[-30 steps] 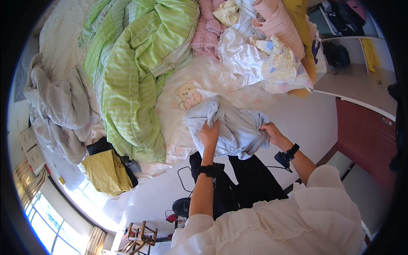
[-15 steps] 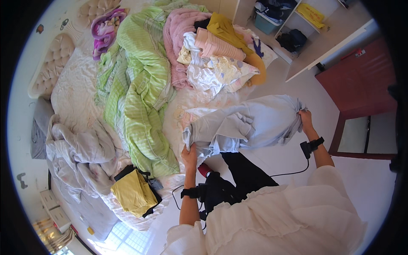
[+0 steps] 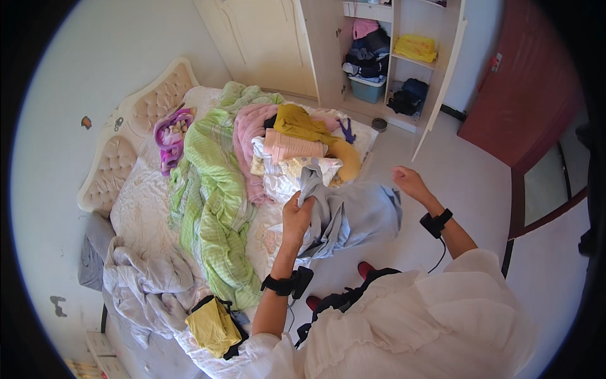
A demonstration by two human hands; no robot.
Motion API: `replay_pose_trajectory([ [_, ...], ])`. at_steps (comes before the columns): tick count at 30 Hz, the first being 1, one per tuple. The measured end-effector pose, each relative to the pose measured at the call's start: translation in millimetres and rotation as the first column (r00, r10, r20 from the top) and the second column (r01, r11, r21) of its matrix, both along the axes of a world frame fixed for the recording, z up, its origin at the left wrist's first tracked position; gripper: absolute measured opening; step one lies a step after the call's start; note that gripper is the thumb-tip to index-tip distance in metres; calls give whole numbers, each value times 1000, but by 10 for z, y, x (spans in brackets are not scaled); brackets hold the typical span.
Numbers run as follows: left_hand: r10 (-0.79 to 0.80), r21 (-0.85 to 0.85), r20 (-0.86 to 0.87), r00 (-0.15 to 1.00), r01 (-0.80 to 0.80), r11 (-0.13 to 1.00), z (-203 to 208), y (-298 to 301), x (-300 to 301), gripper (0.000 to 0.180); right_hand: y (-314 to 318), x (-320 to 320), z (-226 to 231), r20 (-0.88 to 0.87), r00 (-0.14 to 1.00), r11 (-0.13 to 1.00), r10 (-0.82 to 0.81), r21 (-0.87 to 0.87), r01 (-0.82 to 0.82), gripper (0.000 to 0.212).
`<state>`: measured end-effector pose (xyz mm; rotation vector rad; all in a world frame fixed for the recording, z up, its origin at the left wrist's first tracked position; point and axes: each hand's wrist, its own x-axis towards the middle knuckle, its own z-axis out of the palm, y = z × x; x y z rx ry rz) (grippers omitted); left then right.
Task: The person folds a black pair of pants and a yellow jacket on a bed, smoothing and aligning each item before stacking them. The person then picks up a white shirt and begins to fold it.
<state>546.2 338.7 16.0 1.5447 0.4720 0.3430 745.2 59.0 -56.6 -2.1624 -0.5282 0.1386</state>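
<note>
A light grey-blue garment (image 3: 363, 211) hangs bunched in front of me over the bed's edge; its exact kind I cannot make out. My left hand (image 3: 297, 218) is closed around one gathered end of it. Beyond the other end, my right hand (image 3: 411, 182) hovers with fingers curled in, and no cloth shows in it. Just past the garment lies a clothes pile on the bed (image 3: 148, 189), with folded peach cloth (image 3: 293, 146), a mustard garment (image 3: 300, 123) and white printed fabric (image 3: 281, 183).
A green striped quilt (image 3: 211, 202) and a pink fleece blanket (image 3: 247, 126) cover the bed's middle. Folded yellow cloth (image 3: 211, 330) rests at the near left corner beside a grey blanket (image 3: 142, 278). An open wardrobe (image 3: 325, 63) and a dark red door (image 3: 524, 88) stand at the far right.
My right hand has come off the garment's right end and moved left. The left hand has lifted its end, and the cloth, stretched between both hands before, now hangs bunched. The view has tilted up.
</note>
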Motion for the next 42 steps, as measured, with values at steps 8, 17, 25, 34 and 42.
replay_pose_trajectory([
  [8, -109, 367, 49, 993, 83, 926, 34, -1060, 900, 32, 531, -375, 894, -537, 712, 849, 452, 504, -159, 36],
  [17, -98, -151, 2, 995, 98, 984, 187, -509, 765, 27, 510, 126, 647, -322, 897, 867, 303, 485, -118, 18],
  [25, -11, 691, 1, 1000, 7, 723, 362, -33, 631, 22, 324, 686, 1001, 321, 908, 948, 269, 77, -308, 20],
  [34, -36, 836, 331, 943, -275, 474, 838, -247, 607, 20, -79, 464, 1603, 710, 696, 945, 102, 149, -290, 16],
  [42, -2, 827, -370, 929, 331, 454, -507, -643, 443, 18, -627, 243, 224, 419, 637, 740, 647, -545, -394, 7],
])
